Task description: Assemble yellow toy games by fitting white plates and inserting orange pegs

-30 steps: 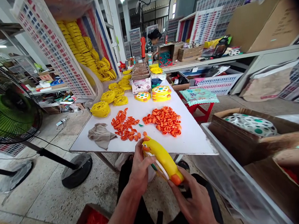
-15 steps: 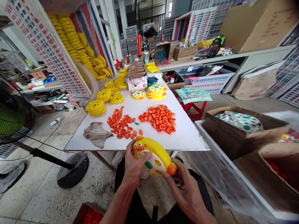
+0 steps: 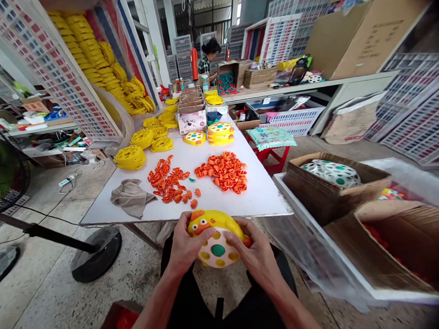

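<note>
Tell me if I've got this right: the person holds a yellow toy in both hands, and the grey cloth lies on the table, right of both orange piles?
Not quite: the head view shows the grey cloth left of both orange piles. It is on the table, and the left hand and right hand do hold the yellow toy.

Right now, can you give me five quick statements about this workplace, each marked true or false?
1. The left hand and right hand both hold the yellow toy. True.
2. The toy's white face has a green spot in the middle. True.
3. Orange pieces lie in two heaps on the table. True.
4. The grey cloth lies right of both heaps. False: it lies left.
5. The pale green packet lies on the floor. False: it rests on a red stool.
</note>
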`<state>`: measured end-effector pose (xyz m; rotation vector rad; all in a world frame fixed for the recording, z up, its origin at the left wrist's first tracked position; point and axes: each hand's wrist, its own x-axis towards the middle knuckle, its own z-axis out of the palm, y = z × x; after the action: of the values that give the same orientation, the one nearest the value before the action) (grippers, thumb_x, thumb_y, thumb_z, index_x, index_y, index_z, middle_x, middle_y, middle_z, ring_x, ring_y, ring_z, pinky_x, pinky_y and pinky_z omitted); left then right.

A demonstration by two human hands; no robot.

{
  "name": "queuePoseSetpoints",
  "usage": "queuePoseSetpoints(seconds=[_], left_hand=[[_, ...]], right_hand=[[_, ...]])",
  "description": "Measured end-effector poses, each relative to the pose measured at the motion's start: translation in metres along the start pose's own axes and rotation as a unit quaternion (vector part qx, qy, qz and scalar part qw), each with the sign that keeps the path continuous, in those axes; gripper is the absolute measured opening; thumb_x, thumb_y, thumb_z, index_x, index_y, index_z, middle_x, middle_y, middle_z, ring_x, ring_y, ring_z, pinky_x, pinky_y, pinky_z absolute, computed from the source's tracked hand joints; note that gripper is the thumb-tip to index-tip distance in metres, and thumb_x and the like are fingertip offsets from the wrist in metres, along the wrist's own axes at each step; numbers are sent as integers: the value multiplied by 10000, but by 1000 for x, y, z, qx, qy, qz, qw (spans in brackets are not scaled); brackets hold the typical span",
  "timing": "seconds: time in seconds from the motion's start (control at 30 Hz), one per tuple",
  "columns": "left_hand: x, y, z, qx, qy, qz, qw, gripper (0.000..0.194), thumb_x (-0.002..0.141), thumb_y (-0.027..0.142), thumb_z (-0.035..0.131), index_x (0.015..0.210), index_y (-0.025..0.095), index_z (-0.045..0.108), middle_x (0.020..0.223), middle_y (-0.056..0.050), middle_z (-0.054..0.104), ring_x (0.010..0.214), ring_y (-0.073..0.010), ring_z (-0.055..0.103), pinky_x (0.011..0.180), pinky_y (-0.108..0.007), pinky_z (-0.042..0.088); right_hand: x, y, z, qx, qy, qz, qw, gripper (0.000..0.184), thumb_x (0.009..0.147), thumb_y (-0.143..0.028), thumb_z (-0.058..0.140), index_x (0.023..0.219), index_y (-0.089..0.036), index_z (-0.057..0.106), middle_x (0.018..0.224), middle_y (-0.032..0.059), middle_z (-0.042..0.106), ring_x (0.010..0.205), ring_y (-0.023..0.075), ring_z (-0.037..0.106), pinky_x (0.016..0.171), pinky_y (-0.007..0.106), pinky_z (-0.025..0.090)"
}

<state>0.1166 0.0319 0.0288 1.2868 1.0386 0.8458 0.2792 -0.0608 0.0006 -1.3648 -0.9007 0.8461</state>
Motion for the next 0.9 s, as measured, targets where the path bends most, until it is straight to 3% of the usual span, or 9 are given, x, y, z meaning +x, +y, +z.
queuePoseSetpoints(seconds=[0.13, 0.3, 0.4, 0.57, 0.7, 0.77, 0.9], left_hand=[[-3, -4, 1, 44, 33, 14, 998, 518, 695, 401, 870, 1065, 194, 572, 1015, -33, 696, 860, -194, 681, 732, -289, 566], [-2, 7, -7, 44, -39, -13, 998, 477, 663, 379, 885, 944, 205, 541, 889, 23, 669, 777, -161, 646, 662, -257, 539], [-5, 14, -6, 65, -53, -2, 996, 459, 675, 372, 871, 904, 212, 508, 843, 44, 635, 748, -146, 619, 647, -246, 520], [-9, 16, -1, 130, -8, 41, 991, 405, 712, 370, 832, 879, 211, 499, 837, 44, 600, 741, -138, 580, 647, -244, 499], [-9, 17, -4, 93, -66, 5, 993, 434, 706, 372, 838, 914, 214, 492, 851, 36, 618, 750, -150, 591, 639, -251, 501], [-9, 18, -5, 80, -82, 6, 993, 434, 706, 349, 841, 930, 215, 494, 872, 30, 632, 772, -155, 598, 656, -254, 507], [-13, 17, -3, 120, -46, 37, 991, 365, 715, 282, 817, 892, 218, 504, 831, 42, 612, 744, -146, 578, 654, -245, 489]], right_hand=[[6, -2, 9, -9, 4, 11, 1000, 396, 872, -547, 695, 1093, -221, 656, 1038, 70, 720, 927, 242, 677, 782, 326, 566], [11, -4, 3, 47, -71, 41, 995, 396, 834, -542, 742, 1051, -226, 645, 1019, 56, 719, 939, 247, 667, 764, 313, 550], [14, -5, 0, 58, -96, 54, 992, 417, 824, -537, 754, 1088, -226, 666, 1037, 45, 717, 950, 247, 656, 769, 309, 543], [16, -5, 2, 33, -76, 33, 996, 386, 839, -520, 741, 1071, -216, 684, 1006, 39, 717, 932, 242, 651, 780, 305, 534], [16, -6, 2, 42, -119, 33, 991, 410, 822, -493, 774, 1111, -224, 667, 1061, 43, 732, 980, 245, 672, 818, 303, 551], [15, -7, 4, 58, -112, 41, 991, 426, 798, -484, 802, 1107, -226, 661, 1045, 42, 738, 963, 243, 685, 809, 304, 563], [14, -5, 12, 93, -80, 43, 991, 414, 775, -487, 819, 1062, -226, 674, 1009, 36, 739, 939, 246, 691, 800, 313, 572]])
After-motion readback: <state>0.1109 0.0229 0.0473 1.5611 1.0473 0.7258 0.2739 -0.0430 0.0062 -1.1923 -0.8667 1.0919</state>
